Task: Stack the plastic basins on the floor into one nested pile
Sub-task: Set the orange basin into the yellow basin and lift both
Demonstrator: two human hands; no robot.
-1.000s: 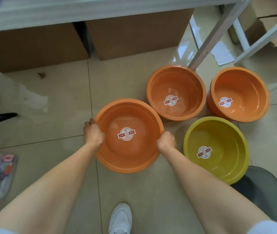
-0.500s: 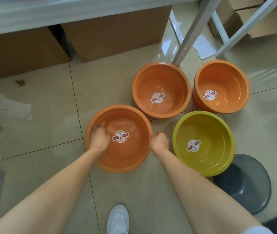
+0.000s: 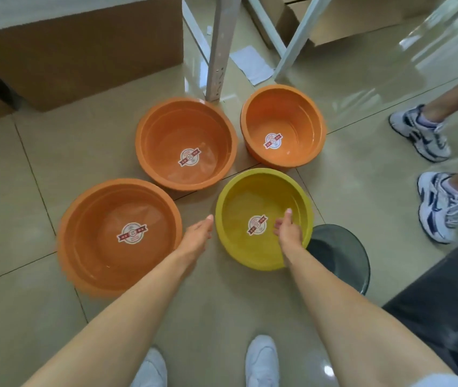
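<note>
Off the largest orange basin [image 3: 119, 236] now, both hands, and across to the yellow basin [image 3: 264, 219]. Left hand [image 3: 198, 233] open with fingers straight, just beside the yellow rim's left edge, gripping nothing. Right hand [image 3: 287, 231] loosely curled over the near right rim, thumb up; actual grip hard to confirm. Probably means the largest basin is set as base of the pile and yellow goes in next. Nothing nested yet: four basins side by side on the tiled floor [image 3: 12, 213], rims close. Middle orange basin [image 3: 186, 143] and smaller orange basin [image 3: 283, 125] behind. Every basin empty apart from a round sticker on the bottom. Dark stool [image 3: 342, 255] partly under the yellow rim's right side.
</note>
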